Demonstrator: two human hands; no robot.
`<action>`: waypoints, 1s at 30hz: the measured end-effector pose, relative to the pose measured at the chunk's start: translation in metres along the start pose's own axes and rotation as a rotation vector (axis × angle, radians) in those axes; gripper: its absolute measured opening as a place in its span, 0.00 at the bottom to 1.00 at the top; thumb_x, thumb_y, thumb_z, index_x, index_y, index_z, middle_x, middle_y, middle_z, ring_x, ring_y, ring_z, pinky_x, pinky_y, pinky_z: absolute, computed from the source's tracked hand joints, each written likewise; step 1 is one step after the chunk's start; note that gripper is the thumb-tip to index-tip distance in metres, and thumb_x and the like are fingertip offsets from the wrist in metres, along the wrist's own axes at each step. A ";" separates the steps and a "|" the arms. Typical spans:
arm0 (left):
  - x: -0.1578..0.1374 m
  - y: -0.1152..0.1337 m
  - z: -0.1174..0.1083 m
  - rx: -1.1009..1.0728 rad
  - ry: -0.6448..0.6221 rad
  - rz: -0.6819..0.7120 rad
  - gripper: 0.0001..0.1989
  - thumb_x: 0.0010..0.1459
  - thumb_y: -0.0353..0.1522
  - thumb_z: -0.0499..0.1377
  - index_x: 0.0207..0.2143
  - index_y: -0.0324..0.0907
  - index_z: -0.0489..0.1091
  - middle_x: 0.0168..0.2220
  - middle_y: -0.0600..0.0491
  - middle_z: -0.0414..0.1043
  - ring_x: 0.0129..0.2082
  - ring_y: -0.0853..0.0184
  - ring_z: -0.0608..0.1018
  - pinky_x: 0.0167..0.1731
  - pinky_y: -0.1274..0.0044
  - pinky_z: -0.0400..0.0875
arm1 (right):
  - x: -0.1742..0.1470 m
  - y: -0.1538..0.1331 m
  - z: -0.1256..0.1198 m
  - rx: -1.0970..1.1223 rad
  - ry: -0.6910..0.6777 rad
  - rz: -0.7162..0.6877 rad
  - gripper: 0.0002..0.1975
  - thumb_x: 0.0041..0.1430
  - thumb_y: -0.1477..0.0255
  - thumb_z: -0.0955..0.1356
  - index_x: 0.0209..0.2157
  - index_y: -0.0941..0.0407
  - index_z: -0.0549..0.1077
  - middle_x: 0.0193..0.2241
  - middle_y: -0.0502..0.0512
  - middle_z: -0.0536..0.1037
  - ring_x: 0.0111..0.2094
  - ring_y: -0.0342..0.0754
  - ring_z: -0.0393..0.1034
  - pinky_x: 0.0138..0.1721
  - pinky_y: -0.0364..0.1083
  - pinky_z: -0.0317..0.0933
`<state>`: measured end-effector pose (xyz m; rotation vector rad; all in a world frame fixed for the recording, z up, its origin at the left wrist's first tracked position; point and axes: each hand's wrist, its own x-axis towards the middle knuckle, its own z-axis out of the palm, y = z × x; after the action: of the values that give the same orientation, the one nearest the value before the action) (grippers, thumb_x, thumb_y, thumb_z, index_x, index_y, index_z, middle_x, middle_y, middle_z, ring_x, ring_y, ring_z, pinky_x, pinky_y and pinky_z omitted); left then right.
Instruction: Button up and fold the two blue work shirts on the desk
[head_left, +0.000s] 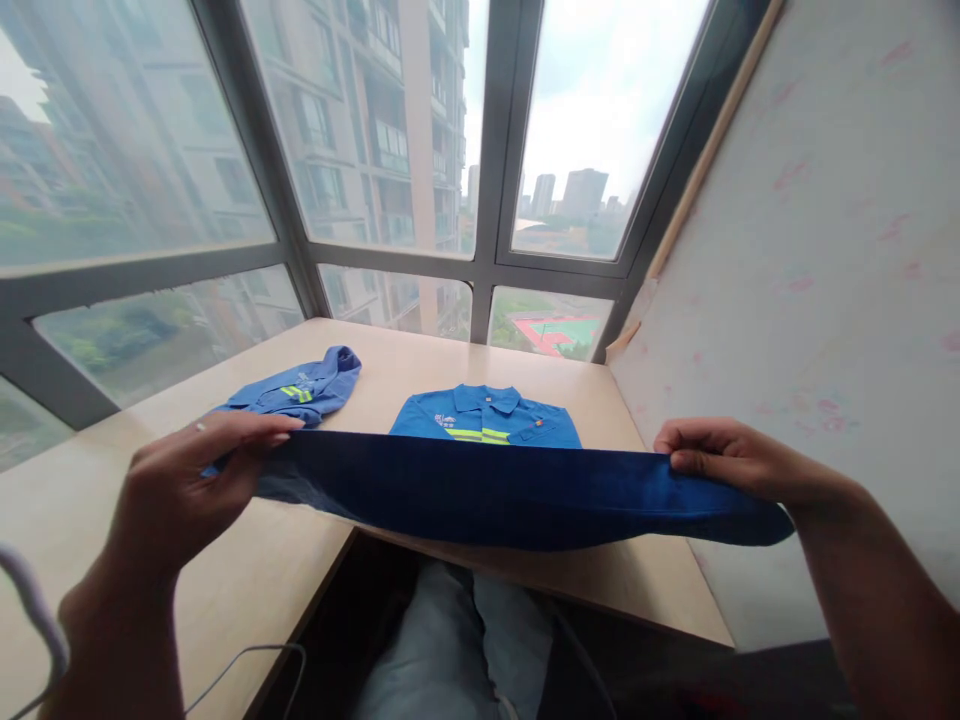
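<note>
A blue work shirt [487, 400] with a collar and yellow-green reflective stripes lies face up on the wooden ledge. In front of it, a wide edge of dark blue cloth [480, 490] is stretched level between my hands; it looks like this shirt's lower part, though the join is hidden. My left hand [191, 470] pinches the cloth's left end between thumb and fingers. Toward the other end, my right hand [724, 455] grips the top edge with curled fingers, and a flap of cloth hangs beyond it. The cloth covers the shirt's middle.
Another blue garment [300, 385] with reflective stripes lies bunched at the back left of the ledge [247, 600]. Windows [390, 130] rise behind, and a papered wall [825, 250] bounds the right. A pale cable [255, 650] runs at the lower left. My legs [465, 640] are below.
</note>
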<state>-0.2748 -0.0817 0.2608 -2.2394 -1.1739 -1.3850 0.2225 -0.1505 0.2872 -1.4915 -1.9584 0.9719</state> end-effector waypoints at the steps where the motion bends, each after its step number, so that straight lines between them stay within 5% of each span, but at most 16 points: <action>1: 0.003 0.000 0.000 0.003 -0.007 0.009 0.07 0.61 0.35 0.56 0.34 0.56 0.74 0.32 0.64 0.78 0.30 0.69 0.80 0.37 0.75 0.77 | -0.001 -0.001 -0.001 0.019 -0.001 0.012 0.23 0.53 0.49 0.71 0.28 0.57 0.76 0.24 0.54 0.74 0.26 0.46 0.68 0.27 0.44 0.62; 7: 0.029 -0.027 0.038 0.026 -0.137 -0.045 0.11 0.60 0.39 0.54 0.34 0.50 0.76 0.33 0.56 0.80 0.37 0.61 0.81 0.45 0.68 0.75 | 0.029 0.011 -0.007 0.058 0.006 0.079 0.26 0.48 0.51 0.74 0.40 0.57 0.79 0.28 0.55 0.78 0.30 0.49 0.71 0.31 0.44 0.64; 14: 0.053 -0.085 0.150 -0.085 -0.615 -0.101 0.17 0.58 0.40 0.51 0.36 0.44 0.78 0.37 0.50 0.81 0.40 0.59 0.80 0.44 0.70 0.72 | 0.094 0.070 -0.012 0.054 -0.155 0.174 0.35 0.42 0.53 0.77 0.50 0.60 0.76 0.24 0.49 0.73 0.27 0.44 0.66 0.29 0.43 0.59; 19: 0.036 -0.114 0.211 -0.124 -0.877 -0.042 0.17 0.59 0.40 0.51 0.37 0.46 0.78 0.36 0.51 0.81 0.38 0.61 0.80 0.39 0.74 0.70 | 0.123 0.118 0.005 0.025 -0.305 0.231 0.30 0.41 0.50 0.76 0.39 0.59 0.80 0.27 0.52 0.76 0.31 0.48 0.69 0.32 0.44 0.61; 23: 0.036 -0.129 0.237 -0.198 -0.962 -0.034 0.17 0.59 0.40 0.51 0.37 0.45 0.78 0.36 0.51 0.81 0.38 0.62 0.80 0.39 0.75 0.70 | 0.141 0.143 0.006 -0.015 -0.372 0.276 0.26 0.42 0.48 0.74 0.26 0.60 0.79 0.22 0.50 0.73 0.26 0.45 0.65 0.27 0.43 0.57; 30: 0.072 -0.162 0.287 -0.096 -0.906 -0.036 0.18 0.59 0.40 0.51 0.39 0.45 0.78 0.39 0.51 0.81 0.40 0.61 0.80 0.42 0.74 0.70 | 0.196 0.170 -0.034 0.097 -0.138 0.346 0.27 0.41 0.50 0.75 0.33 0.59 0.79 0.27 0.53 0.78 0.28 0.47 0.69 0.30 0.44 0.61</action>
<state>-0.1990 0.2252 0.1443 -3.0297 -1.3834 -0.3763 0.2954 0.0706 0.1688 -1.7853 -1.7460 1.3276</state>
